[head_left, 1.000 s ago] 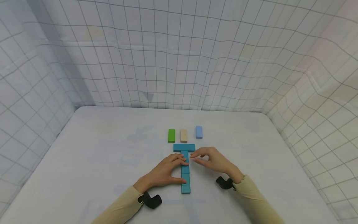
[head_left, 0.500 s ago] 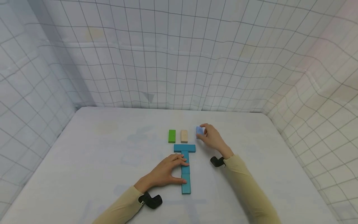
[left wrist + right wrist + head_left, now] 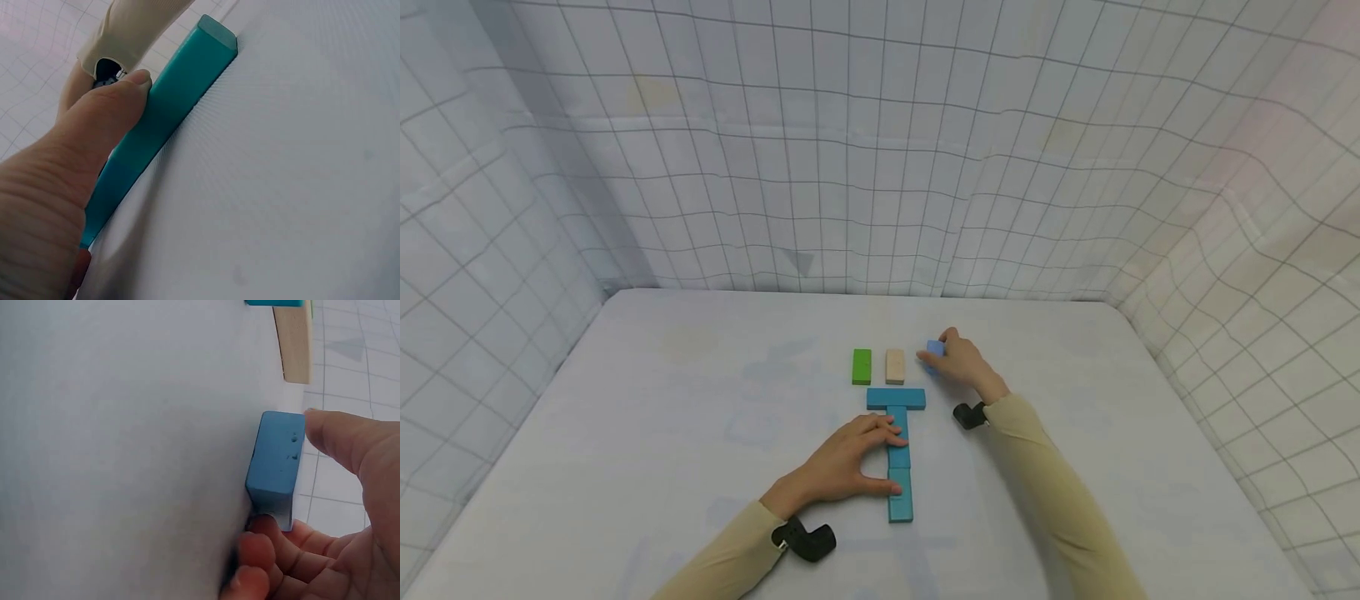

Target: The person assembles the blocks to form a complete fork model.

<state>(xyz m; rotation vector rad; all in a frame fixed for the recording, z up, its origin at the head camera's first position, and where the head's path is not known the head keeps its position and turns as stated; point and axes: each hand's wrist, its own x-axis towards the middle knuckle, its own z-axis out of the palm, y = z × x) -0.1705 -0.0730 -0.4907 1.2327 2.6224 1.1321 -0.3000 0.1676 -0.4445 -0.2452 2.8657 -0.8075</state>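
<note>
Teal blocks lie in a T on the table: a crosswise block (image 3: 895, 398), with a stem of an upper block (image 3: 898, 457) and a lower block (image 3: 900, 509). My left hand (image 3: 846, 462) rests along the stem, fingers stretched over the upper block and thumb on the lower one. The thumb also shows against the teal side (image 3: 165, 103) in the left wrist view. Farther back, my right hand (image 3: 961, 363) holds a light blue block (image 3: 935, 346) between thumb and fingers. In the right wrist view that blue block (image 3: 275, 453) sits close to the table.
A green block (image 3: 862, 367) and a beige block (image 3: 895, 367) lie side by side behind the T, left of the right hand. The white table (image 3: 662, 433) is enclosed by grid-patterned cloth (image 3: 880, 150) at the back and sides.
My right hand has moved from beside the teal stem, away and up, to the light blue block and taken hold of it. The left hand stays where it was.
</note>
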